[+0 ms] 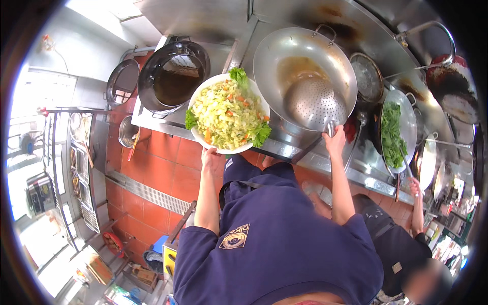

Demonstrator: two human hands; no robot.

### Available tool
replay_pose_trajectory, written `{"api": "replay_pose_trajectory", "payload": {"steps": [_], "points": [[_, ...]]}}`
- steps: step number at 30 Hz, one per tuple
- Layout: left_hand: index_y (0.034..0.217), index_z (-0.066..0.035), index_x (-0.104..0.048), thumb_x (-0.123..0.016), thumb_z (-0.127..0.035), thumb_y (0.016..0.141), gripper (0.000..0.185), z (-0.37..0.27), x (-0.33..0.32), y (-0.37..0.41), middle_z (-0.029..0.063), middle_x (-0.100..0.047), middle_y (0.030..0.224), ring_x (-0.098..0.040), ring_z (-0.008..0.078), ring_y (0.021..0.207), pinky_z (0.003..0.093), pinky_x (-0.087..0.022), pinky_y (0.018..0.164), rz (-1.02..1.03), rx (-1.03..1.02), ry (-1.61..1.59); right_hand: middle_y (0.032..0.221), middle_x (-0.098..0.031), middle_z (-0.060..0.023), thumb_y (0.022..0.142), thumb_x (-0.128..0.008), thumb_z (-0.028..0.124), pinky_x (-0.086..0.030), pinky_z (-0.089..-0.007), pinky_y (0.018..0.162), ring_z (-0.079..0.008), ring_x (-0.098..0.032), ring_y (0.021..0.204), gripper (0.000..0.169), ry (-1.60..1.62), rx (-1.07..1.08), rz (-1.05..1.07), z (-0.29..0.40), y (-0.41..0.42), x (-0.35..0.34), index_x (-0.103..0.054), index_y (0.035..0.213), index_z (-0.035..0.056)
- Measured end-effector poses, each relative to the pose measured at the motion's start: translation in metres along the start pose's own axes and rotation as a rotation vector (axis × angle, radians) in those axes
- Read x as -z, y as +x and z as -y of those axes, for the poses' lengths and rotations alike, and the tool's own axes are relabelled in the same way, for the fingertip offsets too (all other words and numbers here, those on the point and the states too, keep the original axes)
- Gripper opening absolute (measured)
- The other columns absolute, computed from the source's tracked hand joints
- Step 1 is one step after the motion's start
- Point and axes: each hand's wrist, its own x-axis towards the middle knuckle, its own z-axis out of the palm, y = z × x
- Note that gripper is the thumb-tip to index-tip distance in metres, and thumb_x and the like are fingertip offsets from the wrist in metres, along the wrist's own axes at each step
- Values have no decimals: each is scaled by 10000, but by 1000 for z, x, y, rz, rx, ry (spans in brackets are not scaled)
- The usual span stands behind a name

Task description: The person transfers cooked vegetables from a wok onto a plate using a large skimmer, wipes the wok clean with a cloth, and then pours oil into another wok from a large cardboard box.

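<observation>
My left hand (214, 157) grips the near rim of a white plate (199, 142), which is heaped with chopped cabbage and carrot pieces (228, 114). Green lettuce leaves (261, 134) stick out at the plate's edge. In my right hand (335, 139) is the handle of a perforated metal strainer ladle (316, 103). Its bowl lies domed side up inside a large steel wok (267, 72), over some brownish liquid (299, 70). The wok sits just right of the plate. Part of the handle is hidden by my fingers.
A black wok of dark liquid (177, 76) stands left of the plate. To the right, a co-worker's hand (415, 187) holds a utensil at a wok of leafy greens (392, 133). A metal faucet (434, 24) reaches over the range. A metal pot (127, 131) is at the left.
</observation>
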Motion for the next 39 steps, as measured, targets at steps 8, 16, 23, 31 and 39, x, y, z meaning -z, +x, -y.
{"api": "replay_pose_trajectory", "payload": {"steps": [8,16,23,31,39], "points": [[1353,-61,-379,-421,176,686,708,0,18,22,143,-519,1267,-537,314,1146,460,-486,935,85,125,-109,1280,-456,-180,683,-749,41,-405,-442,958,-379,-492,1144,630,-272,-3,-249,17,-47,2,-498,1257,107],[1395,-121,-366,-455,150,662,787,-13,54,59,117,-541,1157,-535,298,1080,477,-431,969,138,325,-18,988,-592,-79,812,-656,102,-514,-313,723,-166,-607,840,369,681,-301,-8,97,-215,-155,-512,1144,24],[1339,41,-390,-549,12,651,707,-41,88,98,175,-525,1299,-499,327,1212,506,-362,1082,284,576,174,1204,-600,-195,836,-557,17,-466,-500,968,-324,-574,1139,364,2047,-1119,661,190,-235,-260,-533,1196,-34],[1282,91,-414,-565,-31,680,632,-31,87,130,206,-536,1253,-532,327,1166,464,-434,1033,305,791,424,914,-688,-193,801,-559,40,-560,-451,815,-298,-682,878,148,2031,-1180,550,176,-268,-289,-627,908,-35],[1346,79,-357,-571,-42,677,713,-72,49,138,210,-496,1310,-502,332,1204,462,-427,1037,535,1082,556,816,-624,-132,809,-581,73,-552,-490,776,-273,-635,796,88,2100,-1162,161,239,-306,-243,-617,811,-8]]}}
